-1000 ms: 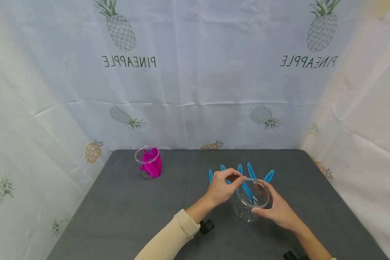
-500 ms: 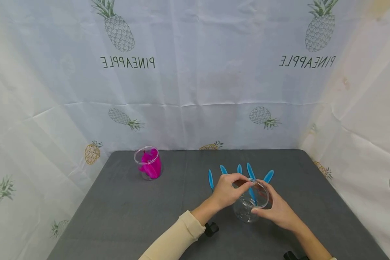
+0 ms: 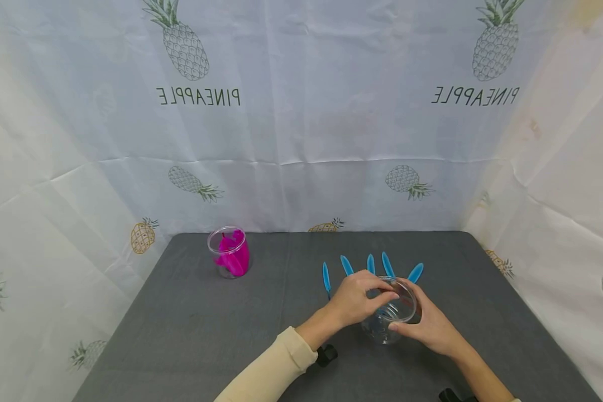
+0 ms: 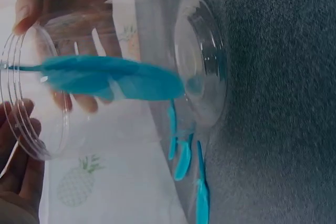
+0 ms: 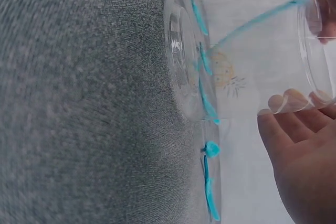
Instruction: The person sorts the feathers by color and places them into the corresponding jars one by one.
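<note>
A clear wide-mouthed jar (image 3: 380,336) stands upright on the dark table. My right hand (image 3: 428,325) grips it from the right, thumb near the rim and fingers round the far side. Over the mouth is my left hand (image 3: 355,300), thumb and fingertips together at the opening. A blue feather (image 4: 105,77) is inside the jar, its quill up at the rim and its vane reaching down near the base. In the right wrist view, that quill end meets the left fingertips, which pinch it. From the head, the left hand mostly hides this feather.
Several more blue feathers (image 3: 326,276) lie fanned out behind the jar. A second clear jar (image 3: 227,228) with magenta feathers (image 3: 235,257) in it stands at the table's back left. Pineapple-printed curtains (image 3: 301,123) hang round the table (image 3: 221,335).
My left hand has moved right and slightly down over the jar mouth, taking the blue feather deeper inside. My right hand and the jar have stayed in place.
</note>
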`<state>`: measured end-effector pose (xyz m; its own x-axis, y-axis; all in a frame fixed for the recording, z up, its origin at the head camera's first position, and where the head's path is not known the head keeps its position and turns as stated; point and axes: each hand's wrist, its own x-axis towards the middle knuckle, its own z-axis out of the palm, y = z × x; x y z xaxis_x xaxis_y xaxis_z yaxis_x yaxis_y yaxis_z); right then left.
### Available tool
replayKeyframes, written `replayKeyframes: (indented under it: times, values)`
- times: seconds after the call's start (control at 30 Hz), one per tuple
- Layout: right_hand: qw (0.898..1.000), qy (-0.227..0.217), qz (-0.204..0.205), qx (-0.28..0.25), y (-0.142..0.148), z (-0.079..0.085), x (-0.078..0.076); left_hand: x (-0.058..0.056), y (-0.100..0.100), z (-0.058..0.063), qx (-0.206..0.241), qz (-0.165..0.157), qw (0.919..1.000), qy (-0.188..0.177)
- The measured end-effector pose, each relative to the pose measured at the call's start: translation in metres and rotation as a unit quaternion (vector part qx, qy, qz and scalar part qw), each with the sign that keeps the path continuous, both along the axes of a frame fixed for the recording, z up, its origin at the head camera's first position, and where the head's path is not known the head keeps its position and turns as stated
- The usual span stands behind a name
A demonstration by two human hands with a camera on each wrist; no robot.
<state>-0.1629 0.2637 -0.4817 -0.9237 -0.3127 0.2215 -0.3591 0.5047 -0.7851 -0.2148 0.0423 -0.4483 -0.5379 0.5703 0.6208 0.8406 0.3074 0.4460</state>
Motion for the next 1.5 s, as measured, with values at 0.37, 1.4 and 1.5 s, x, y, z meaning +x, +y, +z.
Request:
replayKeyframes:
  times: [0.37,1.4,1.5]
  values:
    - [1.000,-0.005,-0.013,0.006,0.000,-0.001,0.001,-0.006,-0.019,0.009,0.026,0.013,0.9996,-0.003]
    - [1.000,0.008,-0.006,-0.012,0.001,-0.001,0.000,-0.039,-0.080,0.010,-0.189,0.114,0.9678,0.122]
    - [1.000,0.007,-0.007,-0.011,0.001,-0.002,0.000,-0.042,-0.084,0.006,-0.228,0.121,0.9591,0.116]
